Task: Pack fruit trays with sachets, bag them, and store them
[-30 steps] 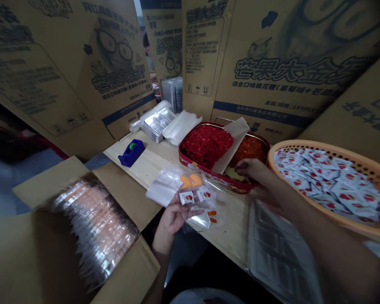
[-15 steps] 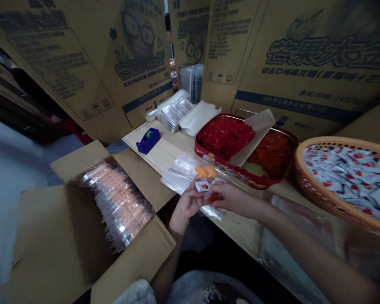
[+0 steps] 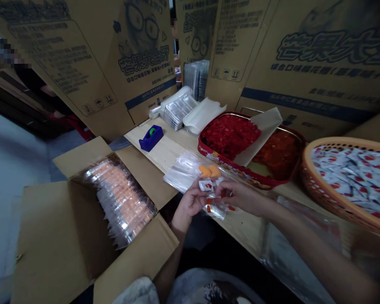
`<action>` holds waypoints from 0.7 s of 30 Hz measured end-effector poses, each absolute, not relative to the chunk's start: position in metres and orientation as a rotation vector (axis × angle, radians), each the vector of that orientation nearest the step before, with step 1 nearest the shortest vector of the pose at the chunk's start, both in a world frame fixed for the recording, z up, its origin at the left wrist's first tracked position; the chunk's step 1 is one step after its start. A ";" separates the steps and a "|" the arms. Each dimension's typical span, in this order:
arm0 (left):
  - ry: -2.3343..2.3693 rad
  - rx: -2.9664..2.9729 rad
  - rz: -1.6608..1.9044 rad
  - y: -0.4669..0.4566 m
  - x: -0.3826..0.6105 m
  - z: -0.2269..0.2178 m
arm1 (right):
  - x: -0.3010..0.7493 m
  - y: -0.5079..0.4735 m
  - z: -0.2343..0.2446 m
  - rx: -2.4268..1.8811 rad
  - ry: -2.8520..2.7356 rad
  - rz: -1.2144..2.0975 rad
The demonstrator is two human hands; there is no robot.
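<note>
Head view: left hand [image 3: 192, 202] and right hand [image 3: 239, 197] together, pinching a clear plastic bag [image 3: 215, 210] with a white sachet [image 3: 205, 185]; cardboard cartons [image 3: 142, 63] behind, printed 芒果大金牙.

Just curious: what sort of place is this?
Likely a small food-packing workshop: a wooden bench with a red tray of loose red food pieces, an orange basket of sachets, and an open carton of sealed packs.

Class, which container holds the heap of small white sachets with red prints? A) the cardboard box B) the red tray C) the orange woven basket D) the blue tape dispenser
C: the white sachets lie piled inside the orange woven basket at the right of the bench.
</note>
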State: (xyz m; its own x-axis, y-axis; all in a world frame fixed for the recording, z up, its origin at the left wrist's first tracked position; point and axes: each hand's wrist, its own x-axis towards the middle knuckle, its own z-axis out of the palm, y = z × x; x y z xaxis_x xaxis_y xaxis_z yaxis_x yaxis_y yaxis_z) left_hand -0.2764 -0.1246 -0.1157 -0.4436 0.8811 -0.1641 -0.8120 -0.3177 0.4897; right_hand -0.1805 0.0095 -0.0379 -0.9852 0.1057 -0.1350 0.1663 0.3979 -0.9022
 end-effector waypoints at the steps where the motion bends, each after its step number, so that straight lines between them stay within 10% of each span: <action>1: 0.617 0.154 1.931 -0.125 -0.276 -0.116 | -0.179 0.013 -0.036 0.243 2.588 -1.699; 12: 0.625 0.141 1.899 -0.127 -0.275 -0.115 | -0.250 0.116 -0.022 0.804 3.134 -0.747; 21: 0.600 0.118 1.904 -0.127 -0.276 -0.116 | -0.275 0.119 -0.062 0.792 3.033 -0.774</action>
